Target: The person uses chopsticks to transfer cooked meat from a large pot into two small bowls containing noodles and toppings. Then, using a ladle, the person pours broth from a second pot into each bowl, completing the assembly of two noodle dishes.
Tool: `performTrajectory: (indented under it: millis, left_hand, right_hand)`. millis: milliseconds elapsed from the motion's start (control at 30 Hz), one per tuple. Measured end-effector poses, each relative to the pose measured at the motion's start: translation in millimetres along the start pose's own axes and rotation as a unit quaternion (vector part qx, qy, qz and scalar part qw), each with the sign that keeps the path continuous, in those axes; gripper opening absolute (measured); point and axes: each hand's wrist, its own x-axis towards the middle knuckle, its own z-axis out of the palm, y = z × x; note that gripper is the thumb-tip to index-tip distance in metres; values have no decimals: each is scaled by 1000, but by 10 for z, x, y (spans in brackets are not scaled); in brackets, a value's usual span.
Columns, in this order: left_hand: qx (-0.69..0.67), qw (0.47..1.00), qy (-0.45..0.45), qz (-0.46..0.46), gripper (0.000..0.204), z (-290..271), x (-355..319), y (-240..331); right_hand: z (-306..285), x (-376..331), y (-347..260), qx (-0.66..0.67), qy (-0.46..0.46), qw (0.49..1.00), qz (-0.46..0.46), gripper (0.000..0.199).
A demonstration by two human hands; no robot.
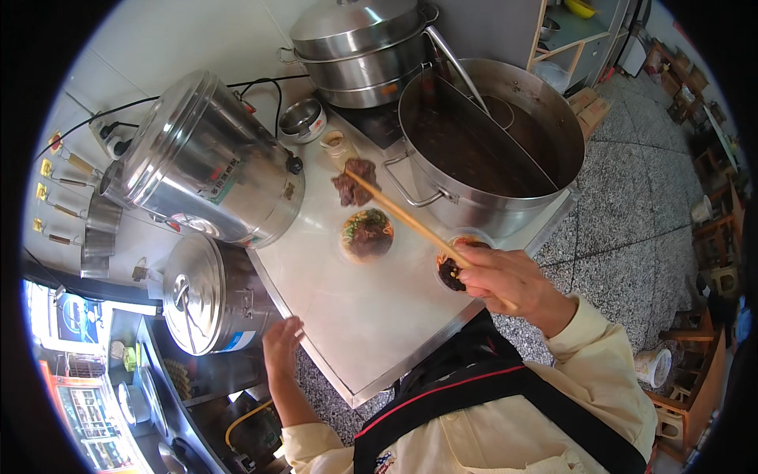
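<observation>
My right hand [509,280] grips a pair of long wooden chopsticks [403,215] that reach up and left across the steel counter [355,308]. Their tips pinch dark slices of meat [354,183] held in the air above the counter. Below the meat stands a bowl [367,234] filled with dark meat and some green herbs. A small container with red and dark sauce [454,265] sits right beside my right hand. My left hand [280,344] hangs open beyond the counter's left edge, next to a lidded steel pot [197,292], and holds nothing.
A large divided pot of dark broth [489,130] with a ladle stands at the back right. A stacked steel steamer [359,43] is behind it. A big steel urn [205,158], a small steel bowl [302,118] and a small cup [335,142] stand left. Speckled floor lies right.
</observation>
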Motion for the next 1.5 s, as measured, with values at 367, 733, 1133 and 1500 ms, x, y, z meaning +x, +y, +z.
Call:
performTrajectory:
  millis: [367,733,1133,1500]
  left_hand:
    - [-99,993,18,-59,32,-71,-324,-644]
    - [-110,992,21,-65,33,-5,-238,-591]
    - [-119,992,10,-50,37,36,-200,-519]
    - [-117,992,-8,-50,34,121,-160,-493]
  right_hand:
    - [897,-278,367,38,-19,999,14,27]
    - [975,164,475,64,-149,979,126,11]
    - [804,670,527,124,-139,953,237,11]
    - [1006,297,568,235,22,894,380,22]
